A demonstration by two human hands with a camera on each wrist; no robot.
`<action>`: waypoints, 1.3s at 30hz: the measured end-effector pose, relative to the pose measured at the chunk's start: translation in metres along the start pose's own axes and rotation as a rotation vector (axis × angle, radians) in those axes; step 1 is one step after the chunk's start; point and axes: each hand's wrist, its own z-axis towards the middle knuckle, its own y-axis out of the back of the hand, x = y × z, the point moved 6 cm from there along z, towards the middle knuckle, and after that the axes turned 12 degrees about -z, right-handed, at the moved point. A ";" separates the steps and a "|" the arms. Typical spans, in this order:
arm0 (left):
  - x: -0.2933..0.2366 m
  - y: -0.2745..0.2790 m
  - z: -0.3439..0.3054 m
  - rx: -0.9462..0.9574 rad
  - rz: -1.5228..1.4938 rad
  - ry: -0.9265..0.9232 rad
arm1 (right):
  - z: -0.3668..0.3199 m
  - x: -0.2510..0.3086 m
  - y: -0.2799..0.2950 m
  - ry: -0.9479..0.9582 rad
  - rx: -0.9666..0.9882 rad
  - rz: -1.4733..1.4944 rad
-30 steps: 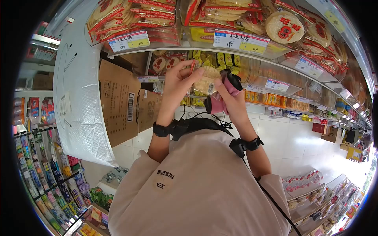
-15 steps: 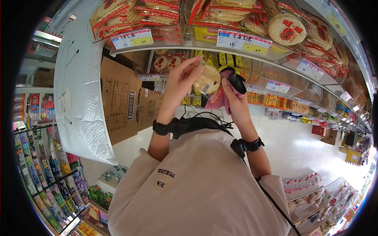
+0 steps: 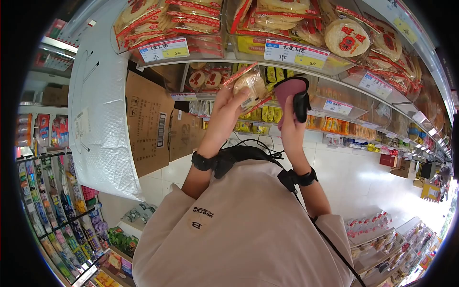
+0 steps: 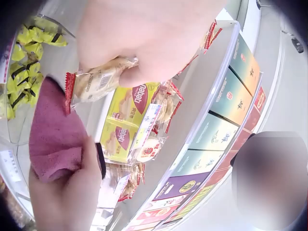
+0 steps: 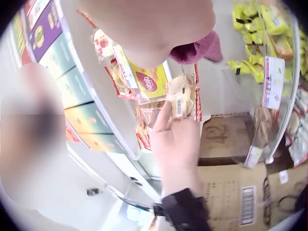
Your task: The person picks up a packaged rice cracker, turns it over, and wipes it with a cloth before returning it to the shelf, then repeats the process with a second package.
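My left hand (image 3: 224, 114) pinches a clear, red-edged rice cracker packet (image 3: 250, 85), thumb across its front. A barcode shows on the packet in both wrist views. To the right, my right hand (image 3: 292, 125) grips a pinkish-purple cloth (image 3: 287, 90) with a black edge, held upright. The left wrist view shows the right thumb lying along the cloth (image 4: 57, 130), which hides the other fingers. Packet and cloth stand a little apart in the head view, both in front of the shelves.
Above the hands, a shelf bin (image 3: 275, 21) is heaped with similar cracker packets. Yellow-wrapped snacks (image 3: 272, 115) fill a lower shelf behind the hands. Cardboard boxes (image 3: 148, 124) and a white padded sheet (image 3: 100, 138) stand at the left. Price labels (image 3: 296, 53) line the shelf edge.
The right hand and cloth have moved right, away from the packet, and the cloth now stands more upright. Both hands were close together earlier, with the cloth against the packet.
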 end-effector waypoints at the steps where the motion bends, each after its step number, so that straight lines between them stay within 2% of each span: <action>1: 0.002 0.000 0.000 -0.002 -0.015 0.027 | -0.002 0.012 -0.006 0.204 0.029 -0.094; 3: 0.006 0.000 -0.001 -0.006 -0.045 0.087 | -0.018 0.035 -0.021 0.607 0.081 -0.281; 5: 0.006 -0.004 -0.004 -0.003 0.023 0.116 | -0.037 0.043 -0.041 0.662 0.356 -0.530; 9: 0.013 0.002 -0.003 -0.010 0.095 0.156 | -0.024 0.042 -0.043 0.677 0.301 -0.539; 10: 0.015 -0.002 -0.006 0.020 0.102 0.199 | -0.017 0.043 -0.042 0.669 0.249 -0.426; 13: 0.029 -0.001 -0.019 -0.157 0.069 0.304 | -0.013 0.051 -0.045 0.722 0.203 -0.521; 14: 0.024 -0.004 -0.018 -0.180 0.037 0.256 | -0.023 0.057 -0.048 0.745 0.198 -0.613; 17: 0.015 -0.001 -0.015 -0.113 -0.033 0.263 | -0.029 0.058 -0.055 0.774 0.292 -0.550; 21: 0.020 0.000 -0.020 -0.205 -0.069 0.253 | -0.029 0.063 -0.047 0.898 0.363 -0.614; 24: 0.019 0.003 -0.019 -0.140 -0.169 0.309 | -0.033 0.062 -0.047 0.901 0.369 -0.683; 27: 0.023 -0.006 -0.019 -0.049 -0.025 0.282 | -0.015 0.050 -0.037 0.866 0.269 -0.607; 28: 0.028 -0.004 -0.018 -0.072 0.006 0.295 | -0.008 0.047 -0.034 0.775 0.227 -0.505; 31: 0.024 -0.007 -0.015 0.007 0.369 0.071 | 0.003 0.030 -0.033 0.503 0.251 -0.117; 32: 0.022 -0.005 -0.014 0.004 0.444 0.030 | 0.003 0.028 -0.033 0.484 0.136 -0.060; 34: 0.013 -0.001 -0.011 -0.005 0.595 -0.054 | 0.006 0.024 -0.022 0.102 0.296 0.005; 37: 0.002 -0.008 -0.008 -0.042 0.488 -0.034 | 0.012 -0.006 -0.028 -0.092 0.366 0.329; 38: -0.003 -0.012 -0.005 -0.028 0.512 -0.149 | 0.010 -0.010 -0.026 -0.089 0.379 0.335; 39: -0.005 -0.010 -0.002 -0.041 0.600 -0.123 | 0.004 -0.009 -0.024 -0.131 0.381 0.266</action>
